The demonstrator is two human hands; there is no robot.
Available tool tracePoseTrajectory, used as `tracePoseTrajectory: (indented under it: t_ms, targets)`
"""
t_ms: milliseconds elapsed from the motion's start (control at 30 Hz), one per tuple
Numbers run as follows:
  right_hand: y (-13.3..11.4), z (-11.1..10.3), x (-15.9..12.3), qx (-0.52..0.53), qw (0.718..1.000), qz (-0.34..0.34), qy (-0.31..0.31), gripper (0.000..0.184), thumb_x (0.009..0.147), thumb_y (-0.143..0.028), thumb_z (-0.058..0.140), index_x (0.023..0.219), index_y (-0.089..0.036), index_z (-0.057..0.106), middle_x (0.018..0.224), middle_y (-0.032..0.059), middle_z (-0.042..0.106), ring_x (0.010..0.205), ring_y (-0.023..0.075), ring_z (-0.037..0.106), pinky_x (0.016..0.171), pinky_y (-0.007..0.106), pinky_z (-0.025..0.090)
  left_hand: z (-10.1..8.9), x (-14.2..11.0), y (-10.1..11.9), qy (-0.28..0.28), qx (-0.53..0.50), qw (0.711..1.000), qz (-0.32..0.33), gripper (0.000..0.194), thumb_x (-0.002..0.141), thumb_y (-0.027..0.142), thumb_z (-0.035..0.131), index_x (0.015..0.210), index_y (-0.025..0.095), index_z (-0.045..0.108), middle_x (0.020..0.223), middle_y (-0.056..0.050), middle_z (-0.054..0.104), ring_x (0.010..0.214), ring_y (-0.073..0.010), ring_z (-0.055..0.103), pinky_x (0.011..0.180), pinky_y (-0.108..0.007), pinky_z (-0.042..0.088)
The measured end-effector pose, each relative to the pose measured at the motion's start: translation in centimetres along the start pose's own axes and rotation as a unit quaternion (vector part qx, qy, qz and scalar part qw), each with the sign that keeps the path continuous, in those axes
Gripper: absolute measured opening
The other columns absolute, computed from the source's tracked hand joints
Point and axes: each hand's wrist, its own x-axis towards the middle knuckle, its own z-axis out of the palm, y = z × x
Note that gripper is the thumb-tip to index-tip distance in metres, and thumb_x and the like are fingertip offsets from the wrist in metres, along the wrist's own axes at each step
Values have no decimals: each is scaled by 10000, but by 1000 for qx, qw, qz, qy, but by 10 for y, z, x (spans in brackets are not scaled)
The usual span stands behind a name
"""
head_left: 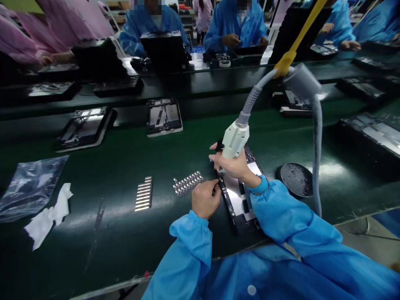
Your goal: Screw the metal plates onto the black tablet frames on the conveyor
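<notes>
Fingers of the right hand: wrapped round a pale hand tool, its body firmly enclosed.
Fingers of the left hand: curled in at the device's 9 o'clock rim; a dark spot is seen among them, but whether anything is gripped cannot be told.
Opened device: laid flat beneath the tool, taken here as the clock's centre.
Device handling: thin, flat and stiff-framed, by appearance; its bared inside is judged fragile, so best held by the outer rim.
Tool handling: hard-shelled, likely tugged a little by its grey hose; best grasped round the body.
Hose: hung from a yellow strap at 1 o'clock.
Small parts: a cluster of metallic pieces and a striped strip are set at 9 o'clock, a round dish at 3.
Bench: dark green, glossy, probably slippery.
Room: other devices are spread between 10 and 11; co-workers in blue are seated across, from 11 to 1.
</notes>
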Motion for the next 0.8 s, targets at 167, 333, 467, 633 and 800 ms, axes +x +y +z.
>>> tracePoseTrajectory:
  t_ms: [167,333,467,633,800]
  targets:
    - [-2,2,0,2,1000,4,2,195,693,-231,689,850,-157,600,444,-60,528,375,109,501,435,256,457,0,0,0,5,-6,1000,4,197,787,116,534,899,141,695,725,-32,699,567,-137,602,580,-280,440]
    - [0,2,1,-4,1000,7,2,205,691,-240,693,852,-156,596,447,-59,531,376,110,506,432,254,454,0,1,2,2,-2,1000,4,192,793,113,533,897,145,691,706,-28,692,589,-146,619,569,-275,445]
    - [3,1,1,-1,1000,3,-4,200,700,-240,690,852,-151,594,449,-57,532,382,110,506,430,247,446,-2,3,2,33,-20,999,1,205,851,126,505,969,129,673,780,-53,704,670,-148,655,644,-258,499]
    - [5,3,-2,-12,1000,14,-4,216,677,-260,702,827,-145,596,484,-49,525,397,102,501,434,245,445,-10,5,2,106,-68,990,-62,219,897,127,458,1029,131,633,842,-45,710,712,-118,676,722,-234,537]
    - [9,8,-6,-47,999,-13,-4,216,683,-271,696,833,-141,611,536,-30,530,494,111,533,464,235,443,-13,6,-3,131,-95,984,-73,249,862,57,430,944,139,650,917,-56,705,782,-115,679,769,-255,553]
